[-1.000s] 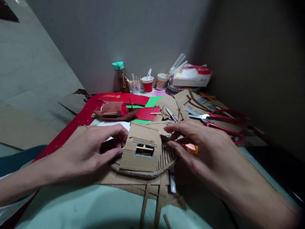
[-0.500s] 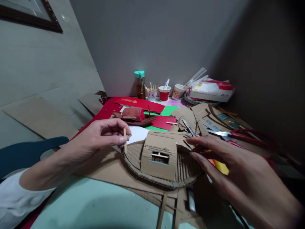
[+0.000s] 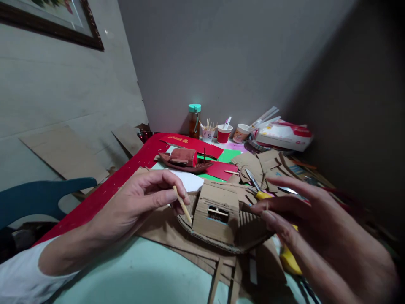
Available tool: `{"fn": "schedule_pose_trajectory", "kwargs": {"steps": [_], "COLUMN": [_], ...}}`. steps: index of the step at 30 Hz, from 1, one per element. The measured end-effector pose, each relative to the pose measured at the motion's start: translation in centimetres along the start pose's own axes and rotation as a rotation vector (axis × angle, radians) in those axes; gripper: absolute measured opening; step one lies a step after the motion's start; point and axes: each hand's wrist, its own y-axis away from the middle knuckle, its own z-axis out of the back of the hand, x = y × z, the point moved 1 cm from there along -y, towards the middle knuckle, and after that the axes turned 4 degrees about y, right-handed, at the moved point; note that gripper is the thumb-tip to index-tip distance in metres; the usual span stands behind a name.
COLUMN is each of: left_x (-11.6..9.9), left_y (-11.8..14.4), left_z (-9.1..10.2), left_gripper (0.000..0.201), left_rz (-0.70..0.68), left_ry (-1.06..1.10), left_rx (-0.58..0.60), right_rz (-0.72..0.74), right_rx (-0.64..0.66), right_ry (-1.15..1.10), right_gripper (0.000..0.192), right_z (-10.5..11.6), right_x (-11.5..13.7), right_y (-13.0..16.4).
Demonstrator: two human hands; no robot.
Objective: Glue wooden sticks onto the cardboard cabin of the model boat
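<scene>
Cardboard, brown and corrugated, makes up a small model boat that sits near the middle of a pale green table. The model has a curved ribbed hull and a boxy cabin with a small window cut into its front. It rests on flat sheets of cardboard spread over the table.

The left hand pinches a thin wooden stick between thumb and fingers. The stick slants down to the right, and its lower tip is at the left end of the hull. The right hand hovers just right of the model with its fingers spread and loosely curled, holding nothing; its fingertips are close to the hull's right side, but whether they touch is unclear.

A yellow-handled craft knife lies just behind the model. Farther back, a finished dark red model boat stands on red and green paper. Along the grey wall at the back stand a bottle with a teal cap, three paper cups holding sticks and pens, and a white and red package. A blue chair back shows at the left edge.
</scene>
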Motion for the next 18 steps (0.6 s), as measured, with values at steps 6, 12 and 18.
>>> {"fn": "schedule_pose_trajectory", "kwargs": {"steps": [6,12,18], "left_x": [0.5,1.7,2.3], "left_y": [0.7,1.3,1.7], "left_z": [-1.8,-2.0,-3.5], "left_gripper": [0.014,0.01,0.016], "left_rz": [0.102,0.201,0.276], "left_ry": [0.207,0.246,0.263], "left_rx": [-0.048,-0.077,0.048], "right_rz": [-0.234,-0.608,-0.53], "right_rx": [0.238,0.393,0.471], "right_ry": [-0.225,-0.763,-0.793], "right_gripper": [0.01,0.016,0.012], "right_z": [0.5,0.0,0.1], "right_x": [2.6,3.5,4.2], "right_y": [-0.8,-0.3,-0.3]}}
